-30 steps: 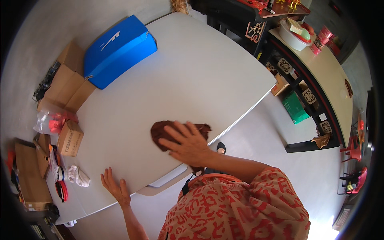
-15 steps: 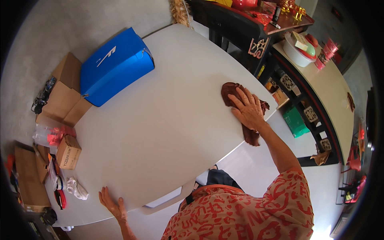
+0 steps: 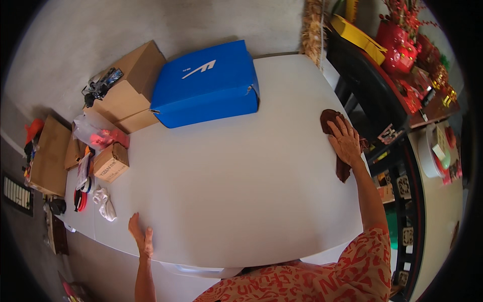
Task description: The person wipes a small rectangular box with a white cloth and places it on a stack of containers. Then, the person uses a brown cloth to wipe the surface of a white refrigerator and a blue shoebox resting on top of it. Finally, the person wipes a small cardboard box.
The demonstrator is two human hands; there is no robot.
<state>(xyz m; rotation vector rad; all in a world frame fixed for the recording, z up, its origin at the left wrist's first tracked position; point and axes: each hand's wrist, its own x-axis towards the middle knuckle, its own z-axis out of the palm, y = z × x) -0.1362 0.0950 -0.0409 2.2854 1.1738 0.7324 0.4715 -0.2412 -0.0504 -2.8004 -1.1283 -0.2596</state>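
Observation:
My right hand (image 3: 345, 139) lies flat on a dark brown cloth (image 3: 343, 170) near the right edge of the white table (image 3: 221, 201). Its fingers are stretched out and a little apart, pressing the cloth down; part of the cloth bunches out past the fingers and below the palm. Toward the table's near left side, my left hand (image 3: 141, 236) rests at the tabletop, fingers extended, thumb apart, with nothing in it. The nearest thing to it is a crumpled white cloth item (image 3: 104, 204).
A large blue box (image 3: 206, 85) stands at the back beside brown cardboard boxes (image 3: 126, 83). A small carton (image 3: 111, 162) and a plastic bag (image 3: 98, 132) sit at the left. Beyond the right edge are a black chair (image 3: 370, 95), a red pot (image 3: 397, 48) and a shelf unit (image 3: 420, 216).
The view has shifted, so the table and boxes sit differently in the picture. My right hand stays flat on the cloth, now nearer the right edge. My left hand remains by the near left edge.

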